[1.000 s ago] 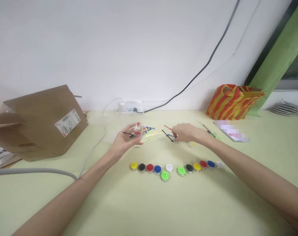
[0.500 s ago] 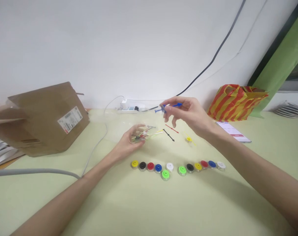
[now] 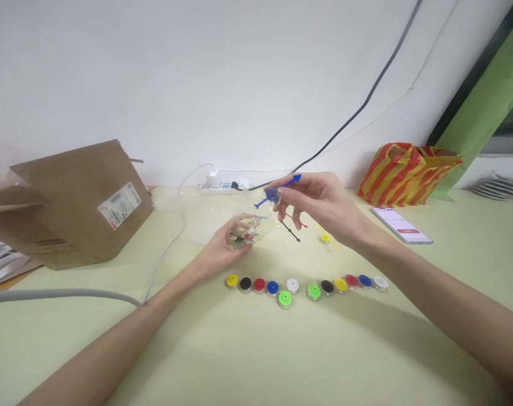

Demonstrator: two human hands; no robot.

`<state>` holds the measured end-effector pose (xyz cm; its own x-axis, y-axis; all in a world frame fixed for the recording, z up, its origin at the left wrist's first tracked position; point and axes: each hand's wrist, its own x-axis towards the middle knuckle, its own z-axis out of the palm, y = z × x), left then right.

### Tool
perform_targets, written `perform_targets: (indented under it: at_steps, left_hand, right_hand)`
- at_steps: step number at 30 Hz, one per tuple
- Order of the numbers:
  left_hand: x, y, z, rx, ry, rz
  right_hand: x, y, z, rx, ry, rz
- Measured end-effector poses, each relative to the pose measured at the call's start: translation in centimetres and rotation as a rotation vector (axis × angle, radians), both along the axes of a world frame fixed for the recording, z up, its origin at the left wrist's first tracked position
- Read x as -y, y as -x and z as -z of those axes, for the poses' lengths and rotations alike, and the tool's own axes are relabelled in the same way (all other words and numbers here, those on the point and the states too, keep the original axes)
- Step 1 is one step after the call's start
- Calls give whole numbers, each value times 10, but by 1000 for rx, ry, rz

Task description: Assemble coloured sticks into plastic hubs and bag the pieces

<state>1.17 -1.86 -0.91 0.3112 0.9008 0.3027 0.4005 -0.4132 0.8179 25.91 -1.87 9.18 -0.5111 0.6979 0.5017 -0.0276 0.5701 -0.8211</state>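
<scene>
Left hand (image 3: 222, 254) is cupped round a clear pouch (image 3: 248, 231) of coloured sticks, low over the table. At its 1 o'clock, the right hand (image 3: 324, 206) pinches a blue stick (image 3: 277, 193) with a blue disc on it, its other fingers loose. That's a thin pinch, so the stick could probably slip and drop into the row of coloured discs (image 3: 307, 286) at 6 o'clock and scatter them. A tipped pouch would spill too.

Around them, the cardboard box (image 3: 70, 208) and grey cable (image 3: 70, 294) sit off at 9 o'clock, out of the way. A black stick (image 3: 290, 231) and a yellow piece (image 3: 325, 238) lie loose under the right hand. The phone (image 3: 402, 225) and striped bag (image 3: 408, 172) are at 3 o'clock, well apart.
</scene>
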Motion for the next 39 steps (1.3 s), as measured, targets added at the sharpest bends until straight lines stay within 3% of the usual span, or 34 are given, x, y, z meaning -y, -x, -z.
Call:
perform_targets:
  at_steps: [11, 23, 30, 36, 39]
  left_hand:
    - [-1, 3, 2, -9, 16, -42]
    - [7, -1, 0, -49, -39, 71]
    - [6, 1, -4, -8, -5, 59]
    - [5, 0, -4, -66, -150, 56]
    - [8, -1, -2, -98, -133, 30]
  right_hand:
    - [-1, -1, -1, 7, 33, -41]
    - [-11, 2, 6, 77, -44, 125]
    - [-10, -10, -6, 91, -166, 240]
    - [-2, -13, -11, 286, -206, 145]
    - [4, -6, -6, 313, -269, 145]
